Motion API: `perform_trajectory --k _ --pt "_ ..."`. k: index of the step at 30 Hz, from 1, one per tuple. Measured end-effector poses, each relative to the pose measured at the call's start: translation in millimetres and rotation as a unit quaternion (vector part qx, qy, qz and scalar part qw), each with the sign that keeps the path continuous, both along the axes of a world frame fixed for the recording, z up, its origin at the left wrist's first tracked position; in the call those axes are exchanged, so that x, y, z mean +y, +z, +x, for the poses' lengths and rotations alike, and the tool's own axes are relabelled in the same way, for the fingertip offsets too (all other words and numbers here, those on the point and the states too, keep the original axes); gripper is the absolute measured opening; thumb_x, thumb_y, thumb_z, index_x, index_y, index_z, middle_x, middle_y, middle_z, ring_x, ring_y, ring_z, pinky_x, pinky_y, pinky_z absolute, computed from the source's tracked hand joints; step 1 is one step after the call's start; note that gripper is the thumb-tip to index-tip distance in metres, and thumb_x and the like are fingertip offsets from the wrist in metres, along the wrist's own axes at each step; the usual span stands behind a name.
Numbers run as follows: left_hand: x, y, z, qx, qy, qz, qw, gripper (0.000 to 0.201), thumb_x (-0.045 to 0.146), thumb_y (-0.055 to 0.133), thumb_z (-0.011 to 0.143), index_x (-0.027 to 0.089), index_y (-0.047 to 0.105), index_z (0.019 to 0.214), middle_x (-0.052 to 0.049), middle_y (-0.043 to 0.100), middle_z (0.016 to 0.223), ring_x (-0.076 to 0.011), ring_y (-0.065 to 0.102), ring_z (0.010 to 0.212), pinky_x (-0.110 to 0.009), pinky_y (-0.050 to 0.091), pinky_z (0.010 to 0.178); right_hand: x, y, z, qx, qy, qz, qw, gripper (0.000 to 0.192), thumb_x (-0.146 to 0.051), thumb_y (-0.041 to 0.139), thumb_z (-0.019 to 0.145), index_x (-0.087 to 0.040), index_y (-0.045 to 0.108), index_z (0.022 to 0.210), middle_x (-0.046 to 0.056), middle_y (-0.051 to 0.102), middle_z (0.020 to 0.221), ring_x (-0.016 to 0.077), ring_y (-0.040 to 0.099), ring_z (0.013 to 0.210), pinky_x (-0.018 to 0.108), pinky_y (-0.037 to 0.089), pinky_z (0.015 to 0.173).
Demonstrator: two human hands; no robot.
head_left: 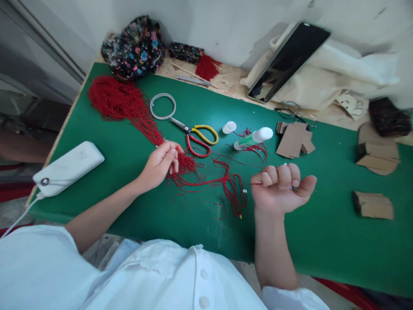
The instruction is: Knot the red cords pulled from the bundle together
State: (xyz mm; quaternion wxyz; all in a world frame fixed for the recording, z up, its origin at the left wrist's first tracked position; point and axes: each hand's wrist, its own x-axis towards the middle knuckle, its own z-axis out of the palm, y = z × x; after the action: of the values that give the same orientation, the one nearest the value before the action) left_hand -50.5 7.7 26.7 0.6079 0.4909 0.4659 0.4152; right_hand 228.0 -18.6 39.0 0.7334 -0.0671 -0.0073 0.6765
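My left hand (162, 162) is closed around the narrow end of a big bundle of red cord (119, 101), whose loose ends come out between the fingers. My right hand (279, 185) is curled with the palm turned up, and a taut red strand runs from its little-finger side toward the left. Whatever else its fingers cover is hidden. Between the hands lies a looped hank of red cord (230, 185) with a small yellow tip. Scissors (187, 129) with one yellow and one red handle rest just beyond my left hand, beside a clear ring (163, 106).
A glue bottle (250, 140) and a white cap (229, 127) stand mid-table. Cardboard pieces (293, 140) lie to the right, a white power bank (69, 168) to the left. Along the wall are a floral cloth bag (135, 47), a red tassel (208, 66) and a leaning phone (288, 62).
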Motion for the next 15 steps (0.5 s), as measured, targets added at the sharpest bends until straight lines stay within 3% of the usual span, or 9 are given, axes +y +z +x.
perform_trajectory --k 2,4,7,11,15 --pt "-8.7 1.8 8.6 -0.098 -0.093 -0.092 0.986 0.037 0.05 0.054 0.088 0.016 0.045 0.076 -0.001 0.06 0.078 -0.0063 0.055 0.05 -0.02 0.041 0.044 -1.3 0.6 -11.5 -0.093 -0.017 -0.011 0.995 0.056 -0.031 0.068 0.077 -0.021 0.018 0.054 -0.006 0.018 0.042 0.0097 0.019 0.043 0.026 0.02 0.039" --pt "-19.6 1.4 18.0 -0.169 -0.166 -0.174 0.956 0.039 0.05 0.058 0.085 0.016 0.043 0.074 -0.002 0.062 0.078 -0.007 0.056 0.049 -0.02 0.039 0.044 -4.3 2.2 -24.3 -0.198 -0.041 -0.037 0.979 0.062 -0.035 0.074 0.072 -0.019 0.016 0.053 -0.006 0.015 0.043 0.0104 0.023 0.048 0.025 0.026 0.045" --pt "-37.5 -1.3 30.5 -0.246 -0.238 -0.274 0.899 0.04 0.05 0.061 0.084 0.014 0.045 0.075 -0.005 0.065 0.083 -0.008 0.059 0.053 -0.021 0.041 0.048 -11.9 3.9 -42.3 -0.322 -0.029 -0.038 0.945 0.062 -0.048 0.066 0.077 -0.018 0.017 0.053 -0.005 0.01 0.046 0.0134 0.024 0.053 0.026 0.03 0.052" --pt "-53.9 -4.3 39.4 -0.308 -0.254 -0.372 0.838 0.039 0.046 0.064 0.082 0.012 0.047 0.074 -0.009 0.066 0.092 -0.0096 0.063 0.064 -0.021 0.044 0.056 -23.0 0.1 -58.9 -0.409 0.013 0.097 0.907 0.053 -0.05 0.053 0.084 -0.02 0.026 0.05 -0.004 0.016 0.041 0.0152 0.024 0.055 0.031 0.03 0.056" --pt "-55.9 -7.7 39.6 -0.325 -0.216 -0.403 0.828 0.037 0.044 0.066 0.082 0.013 0.049 0.073 -0.008 0.066 0.083 -0.0108 0.063 0.068 -0.022 0.046 0.062 -31.7 -5.5 -66.9 -0.456 0.084 0.248 0.851 0.046 -0.047 0.05 0.086 -0.02 0.034 0.053 -0.002 0.031 0.043 0.0143 0.03 0.057 0.032 0.031 0.059"
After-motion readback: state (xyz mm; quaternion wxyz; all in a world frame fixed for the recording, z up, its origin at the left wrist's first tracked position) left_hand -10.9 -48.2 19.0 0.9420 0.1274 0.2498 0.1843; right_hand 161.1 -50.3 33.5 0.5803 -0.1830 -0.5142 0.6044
